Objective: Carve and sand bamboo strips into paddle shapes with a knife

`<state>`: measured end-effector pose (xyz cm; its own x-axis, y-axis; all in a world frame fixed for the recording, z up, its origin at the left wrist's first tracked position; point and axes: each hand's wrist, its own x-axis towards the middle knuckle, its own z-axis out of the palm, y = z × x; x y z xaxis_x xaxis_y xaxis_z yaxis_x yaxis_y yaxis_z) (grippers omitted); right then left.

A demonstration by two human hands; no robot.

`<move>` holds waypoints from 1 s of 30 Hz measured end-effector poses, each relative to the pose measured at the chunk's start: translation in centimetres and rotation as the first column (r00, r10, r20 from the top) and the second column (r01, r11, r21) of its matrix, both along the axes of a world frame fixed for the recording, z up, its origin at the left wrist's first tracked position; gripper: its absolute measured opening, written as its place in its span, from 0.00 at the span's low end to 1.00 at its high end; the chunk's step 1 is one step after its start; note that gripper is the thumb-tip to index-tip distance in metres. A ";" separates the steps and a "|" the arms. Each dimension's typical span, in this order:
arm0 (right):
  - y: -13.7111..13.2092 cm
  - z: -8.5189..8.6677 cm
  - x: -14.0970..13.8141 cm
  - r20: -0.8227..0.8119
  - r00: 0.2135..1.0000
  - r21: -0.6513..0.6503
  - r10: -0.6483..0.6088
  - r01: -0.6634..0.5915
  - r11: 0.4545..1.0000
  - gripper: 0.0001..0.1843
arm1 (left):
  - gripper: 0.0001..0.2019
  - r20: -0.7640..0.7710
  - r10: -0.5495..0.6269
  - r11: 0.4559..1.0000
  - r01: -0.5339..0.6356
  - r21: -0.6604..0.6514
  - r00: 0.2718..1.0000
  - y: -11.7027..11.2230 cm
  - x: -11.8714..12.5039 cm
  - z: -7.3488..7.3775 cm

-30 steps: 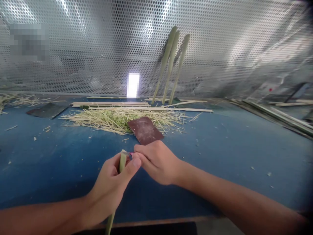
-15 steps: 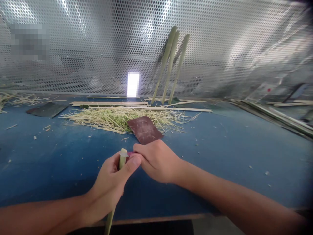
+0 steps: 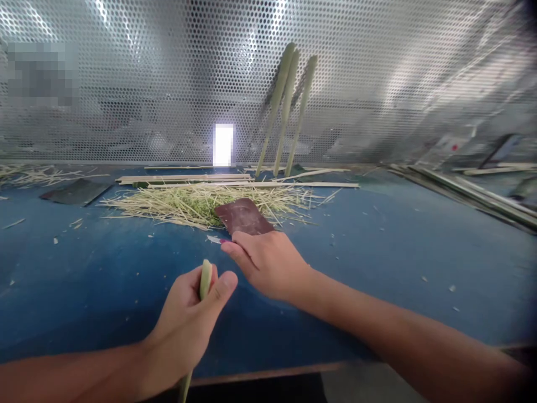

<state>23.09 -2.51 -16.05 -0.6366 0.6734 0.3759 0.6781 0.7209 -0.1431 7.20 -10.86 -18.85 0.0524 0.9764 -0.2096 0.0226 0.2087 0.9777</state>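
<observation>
Your left hand (image 3: 180, 319) is closed around a green stalk (image 3: 205, 282), with the thumb lying across it. The stalk stands nearly upright in your grip, its top end just above your fingers and its lower end poking out below your palm, over the table's front edge.

Your right hand (image 3: 268, 266) is curled and pinches a small blade (image 3: 213, 239) between the fingertips. The pale tip points left, and a bit of red shows at its base, but most of it is hidden. The blade sits well clear of the stalk, and both hands are apart.

Just past your right hand lies a dark red abrasive sheet (image 3: 243, 217), flat on the edge of a heap of pale green shavings (image 3: 168, 204). You can't tell whether the hand touches it. The blue table (image 3: 377, 263) is scattered with chips. Beyond the heap lie long flat strips (image 3: 184, 179), and a dark green sheet (image 3: 75, 192) sits off to the left. Three more stalks (image 3: 285, 106) lean against a perforated metal screen (image 3: 126, 73) at the back.
</observation>
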 end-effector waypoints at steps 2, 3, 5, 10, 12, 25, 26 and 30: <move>0.2 0.1 0.1 -0.101 0.989 -0.069 0.107 -0.114 0.991 0.31 | 0.30 -0.025 -0.012 1.000 0.012 0.005 1.000 0.2 -0.1 0.1; 0.2 0.1 0.2 -0.137 0.976 -0.088 0.170 -0.183 0.979 0.30 | 0.29 -0.035 -0.012 1.000 0.012 0.013 0.999 0.4 -0.2 0.2; 0.2 0.1 0.3 -0.157 0.948 -0.090 0.276 -0.292 0.952 0.27 | 0.28 -0.046 -0.013 1.000 0.015 0.028 0.999 0.5 -0.3 0.3; -0.3 -0.2 0.2 -0.057 0.938 -0.041 0.341 -0.344 0.938 0.18 | 0.25 -0.021 -0.030 0.999 0.030 0.027 0.999 0.6 -0.3 0.7; -0.5 -0.2 0.1 -0.024 0.946 -0.008 0.323 -0.323 0.946 0.17 | 0.25 -0.022 -0.009 0.999 0.009 0.031 1.000 0.6 -0.3 0.6; -1.2 -0.2 0.0 0.093 0.992 0.210 0.088 -0.106 0.972 0.22 | 0.23 -0.121 0.082 0.993 -0.070 0.094 0.989 1.2 -0.3 0.3; -1.3 -0.2 -0.1 0.100 0.993 0.204 0.065 -0.084 0.975 0.23 | 0.23 -0.133 0.090 0.992 -0.076 0.104 0.987 1.3 -0.3 0.4; -1.1 -0.1 -0.4 0.090 0.996 0.185 -0.011 -0.006 0.983 0.27 | 0.25 -0.131 0.054 0.996 -0.044 0.078 0.990 0.8 -0.2 0.4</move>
<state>22.64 -3.58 -16.17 -0.6717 0.5993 0.4355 0.6841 0.7274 0.0541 6.98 -10.06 -18.45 -0.0194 0.9902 -0.1382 0.1452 0.1395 0.9795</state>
